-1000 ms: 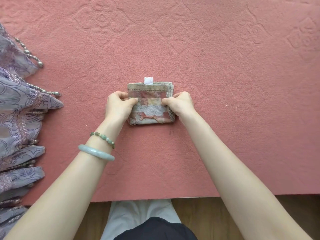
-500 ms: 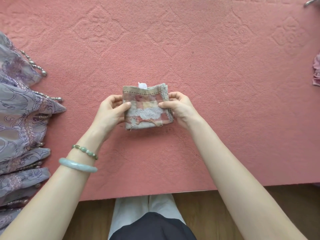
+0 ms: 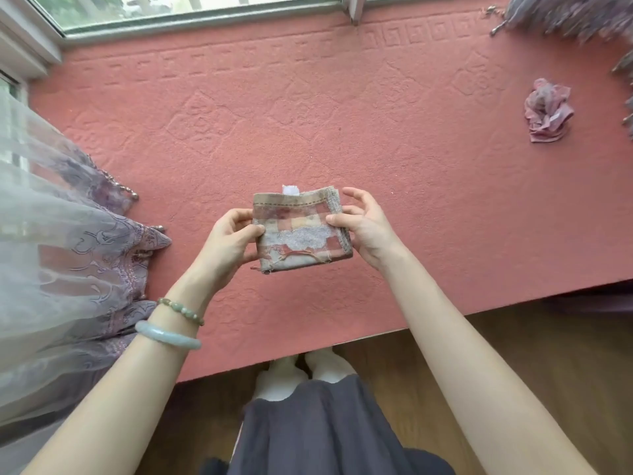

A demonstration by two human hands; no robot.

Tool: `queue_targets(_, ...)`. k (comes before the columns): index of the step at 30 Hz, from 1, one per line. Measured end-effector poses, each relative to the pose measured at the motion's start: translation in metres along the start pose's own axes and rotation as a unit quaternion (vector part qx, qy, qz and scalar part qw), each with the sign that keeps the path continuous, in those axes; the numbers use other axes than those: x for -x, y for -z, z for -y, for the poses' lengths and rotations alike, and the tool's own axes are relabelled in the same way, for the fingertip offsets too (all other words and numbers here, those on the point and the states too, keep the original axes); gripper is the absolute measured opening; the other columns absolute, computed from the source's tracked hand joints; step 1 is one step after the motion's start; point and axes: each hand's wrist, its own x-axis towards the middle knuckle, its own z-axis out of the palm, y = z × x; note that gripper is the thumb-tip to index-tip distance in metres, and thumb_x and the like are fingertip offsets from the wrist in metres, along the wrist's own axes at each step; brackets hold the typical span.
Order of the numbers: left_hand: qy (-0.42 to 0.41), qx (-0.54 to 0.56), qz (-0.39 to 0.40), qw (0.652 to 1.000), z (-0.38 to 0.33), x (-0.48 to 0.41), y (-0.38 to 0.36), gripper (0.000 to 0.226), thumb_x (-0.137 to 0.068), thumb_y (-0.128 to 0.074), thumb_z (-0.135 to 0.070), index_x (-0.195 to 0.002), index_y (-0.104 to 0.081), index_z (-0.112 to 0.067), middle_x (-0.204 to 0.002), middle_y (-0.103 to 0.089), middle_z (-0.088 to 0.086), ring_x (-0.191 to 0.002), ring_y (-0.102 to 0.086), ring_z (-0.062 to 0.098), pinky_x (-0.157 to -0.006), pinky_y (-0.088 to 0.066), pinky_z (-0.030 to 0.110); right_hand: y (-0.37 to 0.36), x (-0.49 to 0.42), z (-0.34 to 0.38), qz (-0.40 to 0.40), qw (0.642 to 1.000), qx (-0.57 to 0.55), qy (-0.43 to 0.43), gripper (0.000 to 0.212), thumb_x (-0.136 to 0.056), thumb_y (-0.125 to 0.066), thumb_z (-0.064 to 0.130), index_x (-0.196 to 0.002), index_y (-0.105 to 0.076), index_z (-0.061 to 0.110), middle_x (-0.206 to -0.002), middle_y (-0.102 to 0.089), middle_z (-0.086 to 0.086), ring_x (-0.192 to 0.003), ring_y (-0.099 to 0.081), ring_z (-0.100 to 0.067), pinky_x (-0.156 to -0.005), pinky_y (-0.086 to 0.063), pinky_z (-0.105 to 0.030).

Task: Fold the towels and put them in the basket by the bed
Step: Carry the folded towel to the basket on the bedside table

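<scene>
A small folded towel (image 3: pixel 301 231), checked in pink, beige and grey with a white tag at its top edge, is lifted above the pink bed cover (image 3: pixel 342 132). My left hand (image 3: pixel 229 241) pinches its left edge, thumb on top. My right hand (image 3: pixel 366 228) pinches its right edge with thumb and fingers, the other fingers spread. A crumpled pink and purple towel (image 3: pixel 548 111) lies on the cover at the far right. No basket is in view.
Purple embroidered curtain (image 3: pixel 85 269) with beads hangs at the left, and sheer white fabric drapes over it. A window frame (image 3: pixel 205 18) runs along the top. More purple fabric (image 3: pixel 575 15) sits at the top right. Wooden floor (image 3: pixel 565 354) lies below the bed edge.
Both hands have lifted the folded towel off the bed cover. The camera has tilted up and back, bringing the window, the crumpled towel and more floor into view.
</scene>
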Motion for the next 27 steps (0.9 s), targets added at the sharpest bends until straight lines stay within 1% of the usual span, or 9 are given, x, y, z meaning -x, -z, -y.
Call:
queue_targets(3,0.001,-0.013,0.03,0.999,-0.017,0.025,-0.006,0.015,-0.093,-0.046,0.004,-0.099,-0.051,-0.008,-0.102,-0.059,0.01,-0.088,-0.062,0.018,-0.069,-0.06,0.037,0.003,0.038,0.008,-0.022,0.999,-0.001,0.027,0.069,-0.079,-0.064,-0.009,-0.135,-0.034,0.016,-0.117,-0.056,-0.02,-0.083,-0.065,-0.021,-0.06,-0.057,-0.029)
queue_targets(5,0.003,-0.013,0.052,0.999,-0.03,0.043,-0.011,0.014,-0.093,-0.047,0.004,-0.102,-0.05,-0.006,-0.104,-0.059,0.012,-0.088,-0.062,0.019,-0.069,-0.06,0.039,0.006,0.064,0.013,-0.034,0.998,-0.014,0.048,0.069,-0.079,-0.064,-0.008,-0.136,-0.033,0.017,-0.117,-0.056,-0.019,-0.084,-0.066,-0.02,-0.059,-0.057,-0.029)
queue_targets(8,-0.007,-0.017,0.091,0.996,-0.052,0.069,-0.022,0.016,-0.092,-0.048,0.004,-0.106,-0.048,-0.004,-0.104,-0.059,0.014,-0.087,-0.063,0.021,-0.066,-0.06,0.038,0.01,0.105,0.021,-0.06,0.995,-0.035,0.077,0.068,-0.08,-0.065,-0.006,-0.136,-0.034,0.017,-0.111,-0.059,-0.016,-0.083,-0.068,-0.019,-0.057,-0.056,-0.028)
queue_targets(10,-0.008,-0.019,0.12,0.993,-0.066,0.086,-0.033,0.015,-0.092,-0.048,0.005,-0.104,-0.048,-0.003,-0.102,-0.059,0.015,-0.086,-0.063,0.022,-0.063,-0.06,0.037,0.015,0.134,0.026,-0.082,0.991,-0.052,0.095,0.067,-0.08,-0.066,-0.005,-0.135,-0.035,0.017,-0.113,-0.06,-0.017,-0.084,-0.068,-0.02,-0.056,-0.055,-0.027)
queue_targets(14,-0.025,-0.051,0.181,0.982,-0.09,0.115,-0.064,0.013,-0.092,-0.047,0.005,-0.102,-0.048,-0.003,-0.099,-0.058,0.015,-0.084,-0.062,0.024,-0.051,-0.057,0.03,0.031,0.191,0.033,-0.145,0.976,-0.086,0.14,0.062,-0.078,-0.068,-0.004,-0.131,-0.041,0.016,-0.117,-0.058,-0.018,-0.089,-0.066,-0.023,-0.055,-0.055,-0.027)
queue_targets(17,-0.044,-0.083,0.229,0.969,-0.103,0.136,-0.097,0.012,-0.092,-0.048,0.005,-0.101,-0.048,-0.003,-0.094,-0.057,0.012,-0.08,-0.061,0.024,-0.047,-0.055,0.027,0.047,0.234,0.034,-0.186,0.958,-0.139,0.167,0.055,-0.079,-0.066,-0.006,-0.128,-0.045,0.009,-0.115,-0.062,-0.015,-0.088,-0.067,-0.021,-0.056,-0.057,-0.027)
queue_targets(20,-0.053,-0.117,0.282,0.951,-0.106,0.157,-0.136,0.012,-0.092,-0.047,0.005,-0.101,-0.048,-0.003,-0.094,-0.057,0.012,-0.078,-0.062,0.022,-0.048,-0.056,0.029,0.068,0.277,0.028,-0.226,0.934,-0.201,0.192,0.049,-0.08,-0.063,-0.008,-0.126,-0.048,0.005,-0.11,-0.064,-0.01,-0.084,-0.067,-0.018,-0.058,-0.057,-0.026)
queue_targets(23,-0.055,-0.156,0.343,0.925,-0.104,0.177,-0.178,0.011,-0.092,-0.047,0.004,-0.098,-0.048,-0.006,-0.092,-0.059,0.012,-0.077,-0.063,0.021,-0.052,-0.058,0.033,0.091,0.318,0.02,-0.276,0.907,-0.231,0.218,0.045,-0.081,-0.061,-0.008,-0.123,-0.049,0.005,-0.105,-0.065,-0.007,-0.085,-0.067,-0.016,-0.062,-0.057,-0.027)
queue_targets(27,-0.049,-0.195,0.416,0.887,-0.092,0.21,-0.24,0.011,-0.092,-0.047,0.003,-0.092,-0.049,-0.008,-0.092,-0.058,0.013,-0.078,-0.062,0.024,-0.052,-0.058,0.033,0.128,0.374,0.004,-0.35,0.869,-0.253,0.242,0.045,-0.082,-0.061,-0.007,-0.122,-0.05,0.008,-0.103,-0.064,-0.007,-0.086,-0.065,-0.017,-0.061,-0.056,-0.026)
